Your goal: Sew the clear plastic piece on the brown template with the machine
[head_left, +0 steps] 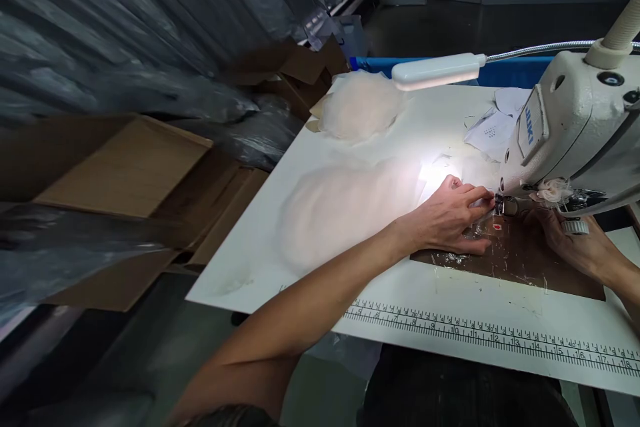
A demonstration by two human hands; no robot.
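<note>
My left hand point(453, 217) lies at the left of the sewing machine's presser foot point(501, 205). Its fingers stretch toward the foot, and the thumb stands apart on the brown plate point(540, 263). Thin white fabric point(435, 177) lies brightly lit beside and beyond these fingers. On the foot's other side is my right hand point(575, 243), partly behind the white sewing machine head point(575, 120) and a ridged knob; its fingertips are hidden. Pale, fluffy sheer material point(345, 207) spreads over the table left of my left hand.
Another pale fluffy heap point(363, 107) sits at the table's far left. A white lamp point(437, 71) hangs over the white table point(260, 273), whose near edge carries a printed ruler point(475, 333). White printed papers point(493, 130) lie behind the machine. Open cardboard boxes point(125, 167) stand at left.
</note>
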